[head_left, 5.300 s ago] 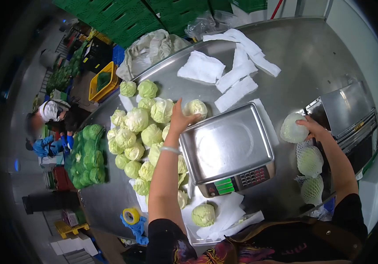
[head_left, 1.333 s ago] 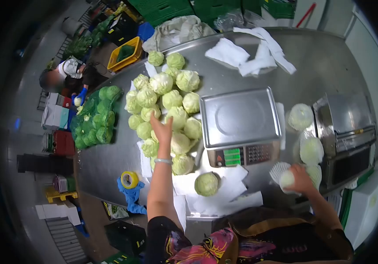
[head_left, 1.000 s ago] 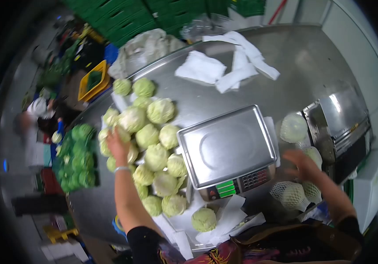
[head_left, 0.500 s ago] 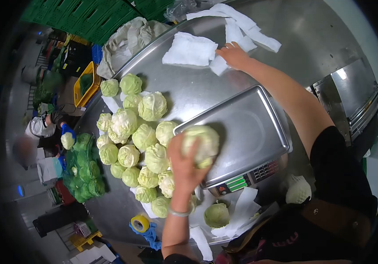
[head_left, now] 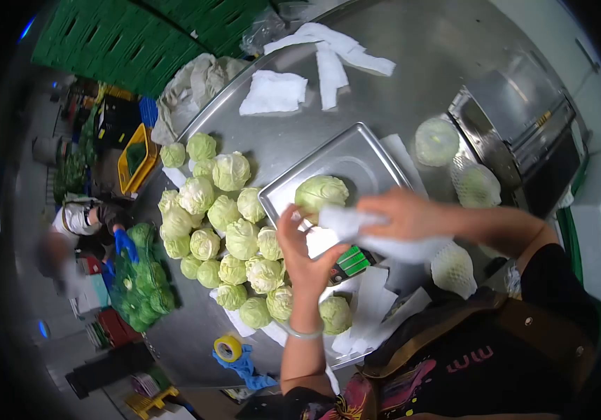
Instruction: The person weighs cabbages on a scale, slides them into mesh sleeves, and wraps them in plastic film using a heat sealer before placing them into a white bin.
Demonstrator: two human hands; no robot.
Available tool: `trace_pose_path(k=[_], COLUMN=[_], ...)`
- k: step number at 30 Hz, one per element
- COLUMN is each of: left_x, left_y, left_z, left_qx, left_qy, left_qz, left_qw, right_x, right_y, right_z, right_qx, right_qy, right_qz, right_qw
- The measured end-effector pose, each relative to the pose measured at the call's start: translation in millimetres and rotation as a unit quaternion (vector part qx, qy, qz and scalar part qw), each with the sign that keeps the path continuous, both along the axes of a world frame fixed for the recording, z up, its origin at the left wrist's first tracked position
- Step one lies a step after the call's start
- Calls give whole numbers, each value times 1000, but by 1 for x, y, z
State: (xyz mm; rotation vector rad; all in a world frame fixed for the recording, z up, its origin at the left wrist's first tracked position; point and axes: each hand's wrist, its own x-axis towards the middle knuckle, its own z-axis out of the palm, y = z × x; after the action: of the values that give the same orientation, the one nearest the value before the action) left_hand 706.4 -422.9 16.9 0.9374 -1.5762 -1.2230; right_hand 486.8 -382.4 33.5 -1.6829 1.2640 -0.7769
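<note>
A pale green cabbage [head_left: 323, 193] rests on the metal tray [head_left: 377, 164] of the scale. Just below it, my left hand [head_left: 305, 253], with a bracelet at the wrist, has its thumb and fingers spread and appears to hold nothing. My right hand [head_left: 404, 215] grips a blurred white sheet [head_left: 349, 222] that hangs over the tray's near side, close to my left fingers. Left of the scale, several loose cabbages [head_left: 242, 239] are heaped on the metal table. The scale's green display [head_left: 354, 260] is partly visible below the tray.
White sheets [head_left: 274, 92] lie at the table's far side. Net-wrapped cabbages [head_left: 475, 185] stand at the right. Yellow tape [head_left: 228, 348] and a blue glove [head_left: 251, 371] lie at the near left edge. Another person [head_left: 76, 222] in blue gloves handles green net bags [head_left: 143, 294].
The cabbage from my left hand now sits on the tray, and that hand has opened. My right hand has come back from the far side with a white sheet.
</note>
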Motion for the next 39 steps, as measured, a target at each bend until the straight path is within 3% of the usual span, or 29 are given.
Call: trace_pose_path(k=[1,2,3,4,5,6,8,9,10,13,16,19,20,23,24,25,26,27,28,29,30,31,32,34,35,36,37,38,39], left_x=[1,2,6,18,29,33,57,59,61,76,88,73,85,80,82,88,97,95,93,97,101,93,92,82,77,73,69,66,65], left_y=[21,37,51,61,70,83,107,121,130,154,166,171,169,159,153,151,149,146,142,144,145,145,138,118,97,82,69,57,45], left_z=[-3,8,10,6,5,17,-11,-14,-17,-21,-35,-30,-53,-22,-23,-32,-47,-32,-18,-30,-42,-54,-60,-49,-39,-24,-15,-20,-29], left_qx=[85,136,161,216,269,307,299,295,213,141,152,25,86,203,201,148,94,262,436,488,532,523,479,391,363,387,409,377,343], left_qy=[67,26,29,130,228,270,172,106,53,20,74,19,75,68,106,20,-67,109,253,255,244,208,228,266,350,397,443,373,299], left_qz=[1,41,104,133,161,157,160,162,158,184,195,194,187,231,208,170,132,43,5,-77,-161,-222,-207,-169,-151,-105,-58,-39,-20], left_qw=[994,989,981,959,922,899,925,936,963,973,966,981,976,949,952,974,985,958,864,831,795,796,822,865,850,826,795,847,890], right_x=[19,28,46,57,68,83,114,129,140,165,175,172,166,151,145,137,122,109,96,85,76,68,61,59,61,62,68,62,52], right_y=[24,40,58,69,79,86,97,102,108,122,134,137,135,135,133,131,130,125,118,112,104,96,90,92,91,83,81,64,41], right_z=[2,6,-7,-20,-30,-31,-35,-33,-32,-44,-49,-49,-48,-45,-52,-57,-42,-47,-55,-62,-68,-72,-76,-65,-61,-65,-60,-55,-51], right_qx=[-13,72,136,246,343,281,204,219,214,219,231,230,235,160,111,62,218,250,281,307,328,349,369,387,392,449,414,300,165], right_qy=[-1,-81,-301,-460,-601,-584,-540,-539,-520,-501,-502,-442,-386,-313,-319,-326,-421,-523,-616,-700,-691,-683,-673,-589,-545,-517,-480,-289,-80], right_qz=[-21,8,-30,-68,-100,-115,-101,-89,-90,-82,-75,-64,-50,-49,-37,-22,-18,-15,-13,-11,-26,-41,-57,-38,-27,-2,-66,-37,-5], right_qw=[1000,994,943,850,716,753,810,809,822,833,830,865,891,935,940,943,880,815,736,645,643,641,639,709,741,728,770,908,983])
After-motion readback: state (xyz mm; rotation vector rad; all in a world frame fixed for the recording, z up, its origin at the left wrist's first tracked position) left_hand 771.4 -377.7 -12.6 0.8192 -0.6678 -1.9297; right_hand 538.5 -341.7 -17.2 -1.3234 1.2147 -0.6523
